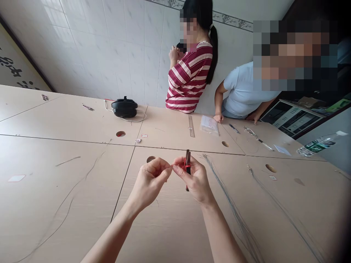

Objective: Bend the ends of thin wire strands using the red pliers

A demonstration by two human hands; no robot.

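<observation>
Pinched fingertips are forming the grip of each bare hand: the left hand is pressing thumb and forefinger together on a small thin piece, too fine to identify, and the right hand is meeting it there with thumb and forefinger. The right hand is also holding pliers, with dark metal jaws pointing away from the wearer and smooth red-and-black handles. Both hands are hovering over a table of matte, pale beige panels with dark seams and round holes.

To the right, a bundle of thin, grey-blue wires is running toward the near edge, its far end bunching into a small tangle; a second bundle is lying farther right. At left, a long dark strand is curving loosely across the panels.

Beyond the hands, a glossy black rounded device with a white cord, a clear ruler, a clear plastic bag and a pen are resting. A transparent bottle is lying at the far right, its green label showing white print too small to read. Two people are standing across the table, one wearing a maroon-and-cream striped shirt, the other a pale blue one.
</observation>
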